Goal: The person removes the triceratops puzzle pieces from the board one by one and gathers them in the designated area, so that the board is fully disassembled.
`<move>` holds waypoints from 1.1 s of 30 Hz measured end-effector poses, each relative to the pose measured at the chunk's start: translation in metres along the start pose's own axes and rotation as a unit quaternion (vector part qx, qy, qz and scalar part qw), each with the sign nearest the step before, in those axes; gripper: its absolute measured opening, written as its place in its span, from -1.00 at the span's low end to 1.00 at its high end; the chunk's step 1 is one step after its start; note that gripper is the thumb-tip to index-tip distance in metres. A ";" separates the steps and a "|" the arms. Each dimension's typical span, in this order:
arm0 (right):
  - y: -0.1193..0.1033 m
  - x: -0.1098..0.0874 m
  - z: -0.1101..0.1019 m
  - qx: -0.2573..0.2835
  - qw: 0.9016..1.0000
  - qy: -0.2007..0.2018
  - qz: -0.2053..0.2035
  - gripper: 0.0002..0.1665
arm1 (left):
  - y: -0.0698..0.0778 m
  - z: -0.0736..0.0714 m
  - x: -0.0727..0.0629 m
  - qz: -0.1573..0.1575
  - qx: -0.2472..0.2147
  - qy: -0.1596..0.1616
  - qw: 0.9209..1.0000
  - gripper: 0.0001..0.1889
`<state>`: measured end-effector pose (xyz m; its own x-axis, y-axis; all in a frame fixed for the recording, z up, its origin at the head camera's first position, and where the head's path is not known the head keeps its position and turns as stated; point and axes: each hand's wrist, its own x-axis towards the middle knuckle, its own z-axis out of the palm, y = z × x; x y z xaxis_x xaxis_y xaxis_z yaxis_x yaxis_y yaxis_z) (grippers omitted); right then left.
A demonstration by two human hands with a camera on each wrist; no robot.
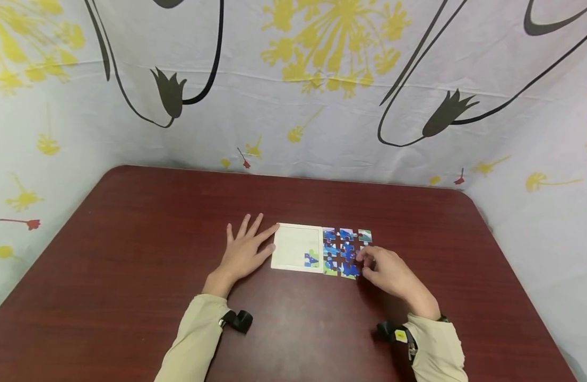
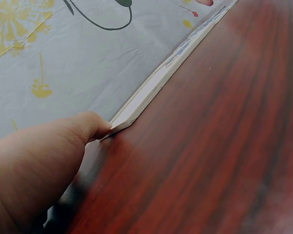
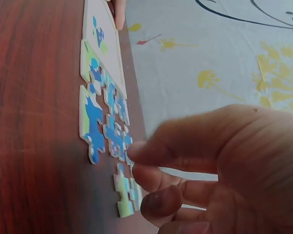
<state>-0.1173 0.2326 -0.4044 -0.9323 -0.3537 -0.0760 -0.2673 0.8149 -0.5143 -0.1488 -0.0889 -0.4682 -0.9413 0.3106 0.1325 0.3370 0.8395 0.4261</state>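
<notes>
A shallow white puzzle tray (image 1: 295, 244) lies flat on the table. My left hand (image 1: 245, 252) rests at its left side, fingers spread, the thumb (image 2: 95, 126) touching the corner of its frame. One blue and green jigsaw piece (image 1: 311, 258) sits inside the tray's lower right corner. Several jigsaw pieces (image 1: 340, 249) are laid out in loose rows along the tray's right side. Over the right end of these rows is my right hand (image 1: 389, 270), its fingers loosely bent and nothing visible between them. In the right wrist view, its fingertips overlap a puzzle piece (image 3: 123, 195) near the end.
The dark red wooden table (image 1: 145, 239) has rounded far corners. Behind it hangs a pale cloth (image 1: 293, 106) printed with yellow and grey flowers. Black straps with small cameras are worn on both wrists, over beige sleeves (image 1: 439, 345).
</notes>
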 end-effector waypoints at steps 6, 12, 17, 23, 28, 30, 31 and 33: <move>-0.006 0.000 -0.002 -0.024 0.999 0.018 -0.015 -0.84 | 0.000 0.000 0.000 0.001 0.007 -0.007 1.000 -0.46; -0.021 0.009 0.005 -0.026 0.998 0.040 -0.052 -0.87 | 0.001 -0.001 0.001 -0.001 0.008 -0.007 1.000 -0.46; -0.039 0.027 0.019 -0.037 0.995 0.034 -0.091 -0.86 | 0.001 0.000 0.001 -0.006 0.013 -0.015 1.000 -0.46; -0.055 0.041 0.031 -0.062 0.996 0.005 -0.059 -0.65 | 0.000 0.001 0.003 -0.001 0.009 -0.006 1.000 -0.46; -0.055 0.042 0.037 -0.083 0.995 0.007 -0.050 -0.57 | 0.000 -0.001 0.003 -0.001 0.004 0.000 1.000 -0.46; -0.054 0.041 0.039 -0.081 0.996 0.007 -0.046 -0.56 | -0.001 0.000 0.002 -0.001 0.006 -0.002 1.000 -0.46; -0.054 0.040 0.040 -0.078 0.996 0.007 -0.044 -0.56 | -0.001 0.001 0.002 0.000 0.006 -0.003 1.000 -0.46; -0.054 0.039 0.042 -0.074 0.996 0.008 -0.041 -0.57 | -0.001 0.002 0.001 0.000 0.006 -0.004 1.000 -0.46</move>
<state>-0.1290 0.1555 -0.4152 -0.9092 -0.4157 -0.0236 -0.3752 0.8427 -0.3861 -0.1501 -0.0883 -0.4705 -0.9411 0.3141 0.1249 0.3371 0.8449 0.4153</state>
